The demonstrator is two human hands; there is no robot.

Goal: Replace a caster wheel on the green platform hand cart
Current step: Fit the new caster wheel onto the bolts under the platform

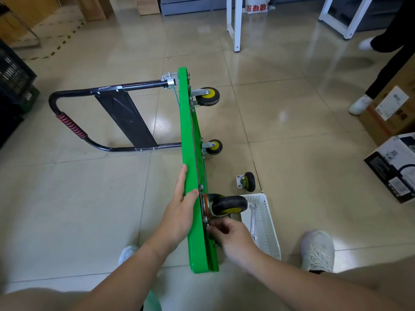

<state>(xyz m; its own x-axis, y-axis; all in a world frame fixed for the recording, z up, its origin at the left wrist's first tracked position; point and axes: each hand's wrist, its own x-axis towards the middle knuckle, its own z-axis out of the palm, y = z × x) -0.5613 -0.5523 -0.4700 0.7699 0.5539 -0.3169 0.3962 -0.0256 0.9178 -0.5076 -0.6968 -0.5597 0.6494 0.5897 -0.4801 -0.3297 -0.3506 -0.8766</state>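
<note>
Right hand (226,233): fingers curled at the plate of the near black-and-yellow caster wheel (229,205), apparently pinching a fastener. Left hand (180,207) clasps the edge of the green platform hand cart (190,135), standing on its side on the floor (89,198), long axis running away, wheels pointing right. Judgement: replacement seated, tightening remains; steel spanner (253,218) idle in white basket (268,234); loose caster (248,181) beyond
</note>
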